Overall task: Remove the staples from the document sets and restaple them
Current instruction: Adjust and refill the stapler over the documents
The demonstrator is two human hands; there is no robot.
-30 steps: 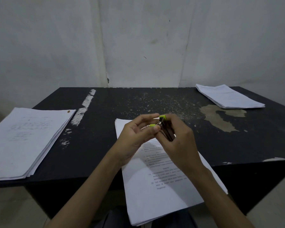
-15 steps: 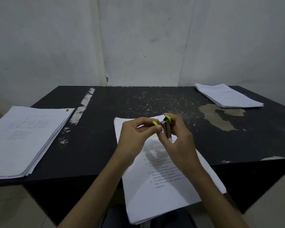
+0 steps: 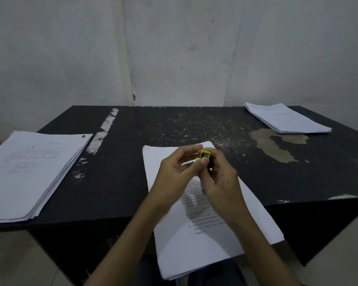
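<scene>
Gripping small stapler (image 3: 205,155) two-handed: right hand (image 3: 221,182) curled round the black body, left hand (image 3: 174,176) pinching the green tip. Light, rigid, probably slick plastic; hold by body sides. Hovers over centre document set (image 3: 194,244), thin and floppy. Other paper stacks: near stack (image 3: 29,172) at 9 o'clock, far stack (image 3: 285,118) at 1 o'clock.

Left hand (image 3: 174,174), right hand (image 3: 221,179) raised together, fingers curled, pinching stapler (image 3: 205,155)

Small yellow-green stapler (image 3: 205,155) held above centre document set (image 3: 184,254); left stack (image 3: 29,172), far-right stack (image 3: 285,118) lie flat.
</scene>
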